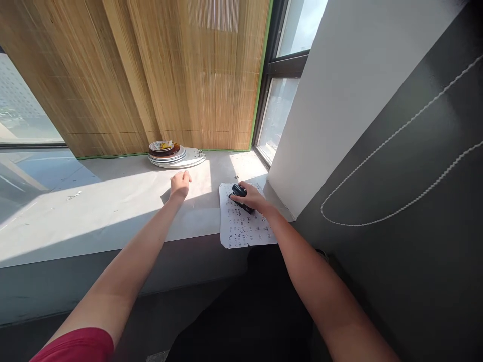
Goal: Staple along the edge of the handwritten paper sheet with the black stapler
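My right hand (253, 197) is closed around a black stapler (239, 189). The stapler is on or just over handwritten sheets of paper (241, 231), whose near edge hangs past the front of the white window ledge (124, 201). My left hand (180, 184) is held in a loose fist above the ledge, to the left of the paper. Its fingers curl inward, and whatever may be inside them is hidden.
A stack of plates (169, 158) with a small yellow item on top stands at the back of the ledge, before a bamboo blind (169, 75). To the right are a white wall column (313, 100) and a hanging bead chain (377, 221).
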A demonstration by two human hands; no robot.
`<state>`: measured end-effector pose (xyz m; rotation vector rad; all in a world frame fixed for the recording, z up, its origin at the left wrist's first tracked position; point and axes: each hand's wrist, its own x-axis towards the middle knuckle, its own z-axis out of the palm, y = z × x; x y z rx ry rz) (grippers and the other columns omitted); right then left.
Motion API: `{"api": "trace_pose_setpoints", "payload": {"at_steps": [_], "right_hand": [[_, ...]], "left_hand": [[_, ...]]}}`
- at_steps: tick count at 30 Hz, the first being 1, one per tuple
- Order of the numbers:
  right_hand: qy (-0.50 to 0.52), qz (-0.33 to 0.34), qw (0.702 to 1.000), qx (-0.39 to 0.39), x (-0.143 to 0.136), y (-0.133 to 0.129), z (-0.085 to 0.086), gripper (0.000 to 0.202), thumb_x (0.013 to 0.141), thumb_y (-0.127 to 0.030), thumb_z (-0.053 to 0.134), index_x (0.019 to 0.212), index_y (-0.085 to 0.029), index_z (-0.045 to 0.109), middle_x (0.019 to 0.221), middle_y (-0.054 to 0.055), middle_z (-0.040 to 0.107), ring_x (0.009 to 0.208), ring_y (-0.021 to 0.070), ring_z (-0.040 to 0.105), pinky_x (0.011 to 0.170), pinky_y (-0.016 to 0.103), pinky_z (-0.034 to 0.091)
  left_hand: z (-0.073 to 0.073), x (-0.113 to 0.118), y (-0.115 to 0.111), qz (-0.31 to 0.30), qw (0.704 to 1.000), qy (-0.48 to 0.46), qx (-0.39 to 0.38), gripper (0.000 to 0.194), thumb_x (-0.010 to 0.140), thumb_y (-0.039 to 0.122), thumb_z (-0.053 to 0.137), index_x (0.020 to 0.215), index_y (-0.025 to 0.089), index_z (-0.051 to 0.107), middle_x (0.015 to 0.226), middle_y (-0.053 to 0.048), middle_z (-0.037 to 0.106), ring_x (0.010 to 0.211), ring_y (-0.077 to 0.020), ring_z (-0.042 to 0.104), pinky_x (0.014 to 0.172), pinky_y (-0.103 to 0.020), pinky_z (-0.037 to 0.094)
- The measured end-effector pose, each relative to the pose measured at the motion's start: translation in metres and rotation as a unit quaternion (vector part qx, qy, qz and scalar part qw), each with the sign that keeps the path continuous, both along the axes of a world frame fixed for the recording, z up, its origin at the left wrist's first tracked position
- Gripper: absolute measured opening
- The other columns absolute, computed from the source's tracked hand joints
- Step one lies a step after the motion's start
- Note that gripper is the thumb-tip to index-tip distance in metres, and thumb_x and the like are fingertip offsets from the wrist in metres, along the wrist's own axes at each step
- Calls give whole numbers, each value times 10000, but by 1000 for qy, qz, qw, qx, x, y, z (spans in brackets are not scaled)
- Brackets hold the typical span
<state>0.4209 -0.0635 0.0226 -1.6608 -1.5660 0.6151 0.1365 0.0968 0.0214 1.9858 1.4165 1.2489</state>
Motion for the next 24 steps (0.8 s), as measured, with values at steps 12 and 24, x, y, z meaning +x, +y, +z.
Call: {"api": "trace_pose_setpoints", "payload": {"at_steps": [12, 24], "right_hand": [[-256, -54, 965, -11, 20, 48, -23, 520, 1028, -222, 535, 1546, -253, 559, 1746, 121, 404, 1634, 329, 321, 1289, 592, 340], [-250, 36, 965, -65, -99, 123, -23, 597, 1126, -322, 319, 1715, -243, 375, 1806, 52, 270, 1699, 279, 175, 1378, 588, 90]], "left_hand": [[-2, 2, 3, -1, 1000, -21, -14, 490, 995, 599, 469, 632, 275, 535, 731, -67, 643, 785, -260, 601, 830, -400, 506], [18, -68, 34, -235, 653, -717, -62, 523, 1099, 287, 345, 660, 216, 69, 564, 69, 48, 479, -118, 62, 427, -257, 184]]}}
